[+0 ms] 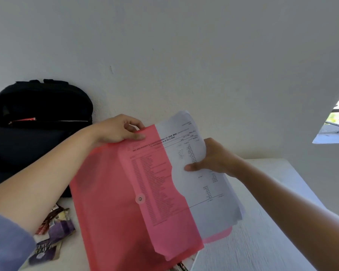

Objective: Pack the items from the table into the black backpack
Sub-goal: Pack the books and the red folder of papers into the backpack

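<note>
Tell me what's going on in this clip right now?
A person is sliding printed papers into a red plastic folder. The left hand pinches the folder's top edge, while the right hand grips the sheets, which are partly inside. The black backpack stands open against the wall. Some snack packets lie on the white table.

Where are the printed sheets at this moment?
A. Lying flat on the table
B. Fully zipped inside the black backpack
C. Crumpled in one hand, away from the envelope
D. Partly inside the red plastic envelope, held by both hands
D: the printed sheets stick partway out of the red plastic envelope, with the left hand pinching the envelope's top edge and the right hand gripping the sheets.
</note>
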